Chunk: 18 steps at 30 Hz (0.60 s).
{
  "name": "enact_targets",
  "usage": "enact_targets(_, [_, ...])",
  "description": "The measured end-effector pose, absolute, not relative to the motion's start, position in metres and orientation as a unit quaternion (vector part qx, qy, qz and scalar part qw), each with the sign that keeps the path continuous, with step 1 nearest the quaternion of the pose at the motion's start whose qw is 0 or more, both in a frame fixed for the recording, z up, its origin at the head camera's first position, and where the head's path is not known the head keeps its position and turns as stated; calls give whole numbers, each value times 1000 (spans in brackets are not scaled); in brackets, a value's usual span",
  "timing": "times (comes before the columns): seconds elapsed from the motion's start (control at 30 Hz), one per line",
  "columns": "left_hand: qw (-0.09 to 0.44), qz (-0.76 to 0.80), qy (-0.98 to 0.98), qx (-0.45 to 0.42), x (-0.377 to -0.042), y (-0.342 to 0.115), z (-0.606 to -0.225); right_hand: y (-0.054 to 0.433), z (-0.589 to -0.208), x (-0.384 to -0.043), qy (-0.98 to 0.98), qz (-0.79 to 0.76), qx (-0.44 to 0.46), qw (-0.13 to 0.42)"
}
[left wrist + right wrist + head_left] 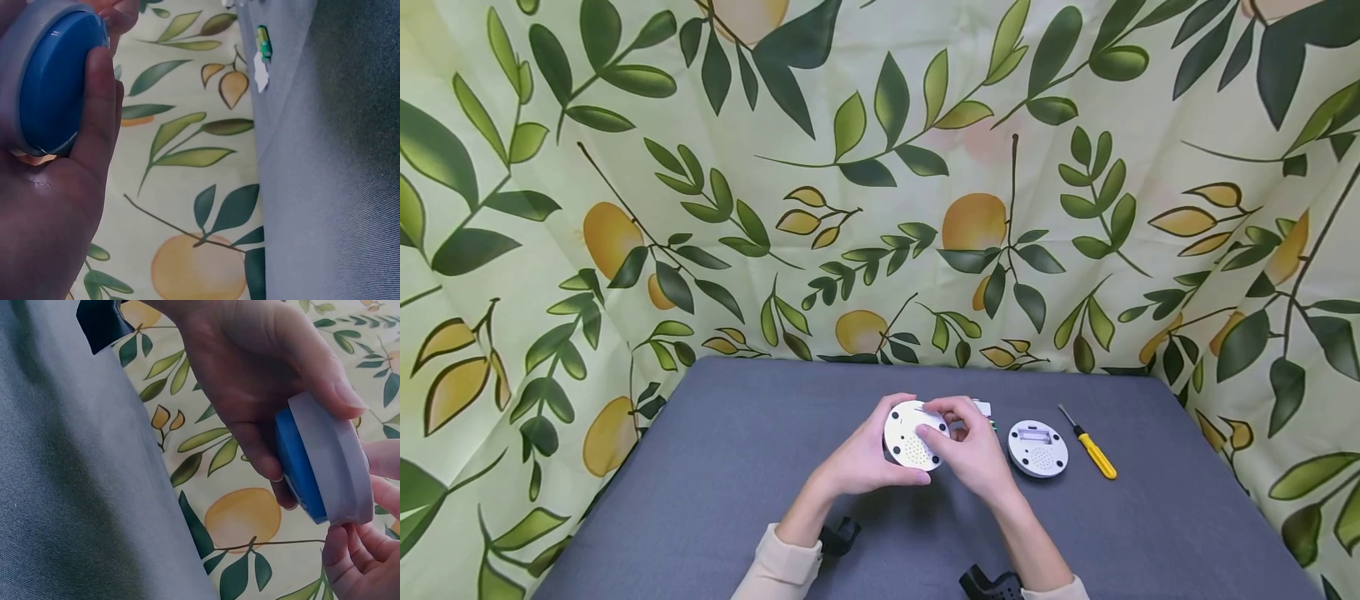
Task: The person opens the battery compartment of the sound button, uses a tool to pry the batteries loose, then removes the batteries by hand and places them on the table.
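Note:
My left hand grips a round white buzzer button by its rim, tilted so its back faces the head camera. The back has dark round feet and a patch of speaker holes. On the other side is a blue dome, under the left fingers in the left wrist view. My right hand bends its thumb and fingers onto the back and edge; in the right wrist view its fingertips are at the rim. Any small part under those fingertips is hidden.
A second white buzzer lies back up to the right, its rectangular battery recess uncovered. Beyond it is a yellow-handled screwdriver. Behind my right hand lie a small white piece and a green battery. A patterned cloth hangs behind the grey table.

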<state>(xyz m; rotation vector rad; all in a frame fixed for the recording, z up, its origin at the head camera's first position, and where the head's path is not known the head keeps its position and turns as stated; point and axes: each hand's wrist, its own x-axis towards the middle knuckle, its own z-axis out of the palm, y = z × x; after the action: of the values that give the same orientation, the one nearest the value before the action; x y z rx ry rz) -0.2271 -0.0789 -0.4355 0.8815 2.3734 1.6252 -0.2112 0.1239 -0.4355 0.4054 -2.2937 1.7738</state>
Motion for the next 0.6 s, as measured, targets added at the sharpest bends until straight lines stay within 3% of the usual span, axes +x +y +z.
enact_targets(0.6, [66,519,798,299,-229,-76,-436,123,-437,-212,-787,603,100,86])
